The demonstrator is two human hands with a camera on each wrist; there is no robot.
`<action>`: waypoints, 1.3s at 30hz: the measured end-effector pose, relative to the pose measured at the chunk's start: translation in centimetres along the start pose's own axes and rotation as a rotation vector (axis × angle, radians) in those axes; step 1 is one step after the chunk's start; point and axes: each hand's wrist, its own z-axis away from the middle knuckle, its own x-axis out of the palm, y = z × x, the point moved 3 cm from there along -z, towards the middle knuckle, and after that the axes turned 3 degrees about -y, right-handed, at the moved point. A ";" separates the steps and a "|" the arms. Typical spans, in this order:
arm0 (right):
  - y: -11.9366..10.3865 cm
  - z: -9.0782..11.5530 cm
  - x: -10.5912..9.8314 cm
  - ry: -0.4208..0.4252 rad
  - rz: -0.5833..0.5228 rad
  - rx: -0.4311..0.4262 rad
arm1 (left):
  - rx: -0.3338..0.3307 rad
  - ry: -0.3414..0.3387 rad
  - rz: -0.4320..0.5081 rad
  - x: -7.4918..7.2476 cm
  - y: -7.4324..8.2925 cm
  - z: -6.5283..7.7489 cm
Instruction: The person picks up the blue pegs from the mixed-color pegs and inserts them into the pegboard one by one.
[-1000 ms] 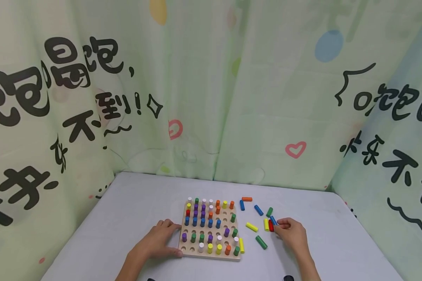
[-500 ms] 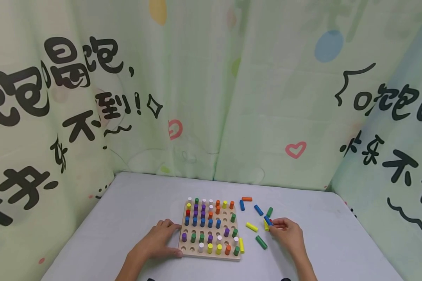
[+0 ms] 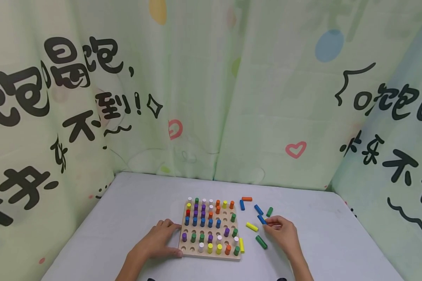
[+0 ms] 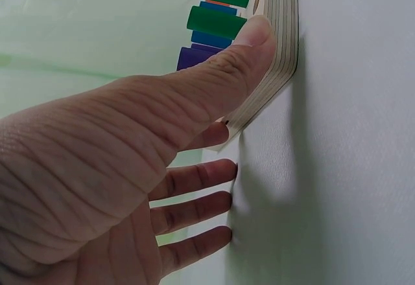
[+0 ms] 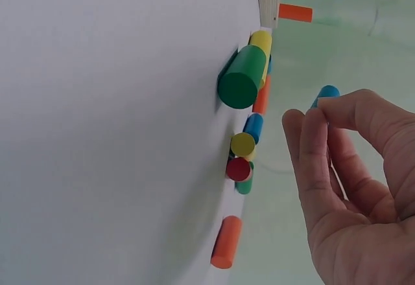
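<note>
Wood, pale and layered at the edge, makes up the board (image 3: 211,257); take it as a dial, twelve pointing away from the person. Around eight, the left hand (image 3: 159,239) rests its thumb on the near corner and its forefinger against the side, the other fingers loosely extended, gripping nothing. Empty holes (image 3: 192,249) lie at seven, and upright pegs (image 3: 210,248) in mixed colours fill much of the rest. Outside the rim, a yellow peg (image 3: 242,245) lies at four, just beside the board, with a green peg (image 3: 261,242) farther out. At three, the right hand (image 3: 281,232) pinches a blue peg (image 3: 261,219) by one end between thumb and fingertips, lifted off the table (image 3: 330,234). That peg looks light, stiff and hard to break; its smooth round side may slip or roll, so a firm pinch near one end, leaving the other free, seems the surest hold. The right wrist view adds a red peg (image 5: 238,169) lying close to that hand. A second blue peg (image 3: 258,210) lies at two; nearer one, an orange peg (image 3: 247,199) lies just beyond a third blue peg (image 3: 242,205). Behind everything hangs a printed curtain (image 3: 267,117).
</note>
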 end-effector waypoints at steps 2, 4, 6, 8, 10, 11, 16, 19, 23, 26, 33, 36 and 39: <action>-0.2 0.1 0.2 -0.004 -0.004 0.005 | 0.003 0.002 0.000 0.0 0.0 0.0; -0.4 0.1 0.5 -0.010 -0.010 0.007 | 0.005 0.003 0.001 0.0 0.0 0.0; -0.6 0.2 0.7 -0.019 -0.020 0.011 | 0.005 0.003 0.002 0.0 0.0 0.0; -0.7 0.3 0.9 -0.027 -0.026 0.015 | 0.003 0.004 0.002 0.0 0.1 0.1; -0.9 0.4 1.2 -0.034 -0.036 0.021 | -0.001 0.004 0.000 -0.1 0.1 0.1; -1.1 0.5 1.3 -0.036 -0.041 0.023 | -0.002 0.004 -0.004 -0.1 0.1 0.1; -1.7 0.6 1.7 -0.042 -0.064 0.024 | -0.005 0.005 -0.009 -0.2 0.2 0.1; -1.9 0.7 1.8 -0.048 -0.080 0.019 | 0.003 0.003 -0.007 -0.1 0.1 0.1; -2.2 0.8 2.1 -0.058 -0.094 0.006 | 0.009 0.000 -0.008 0.1 -0.1 -0.1; -2.5 0.9 2.4 -0.067 -0.092 0.002 | 0.008 0.001 -0.007 0.1 -0.1 -0.1; -2.8 0.9 3.2 -0.083 -0.103 -0.007 | 0.006 -0.003 -0.007 0.1 -0.1 -0.1; -2.9 0.9 3.5 -0.089 -0.117 -0.012 | 0.013 -0.002 -0.007 0.1 -0.1 0.0; -3.1 1.0 3.7 -0.095 -0.127 -0.025 | 0.021 0.002 -0.007 0.0 0.0 0.1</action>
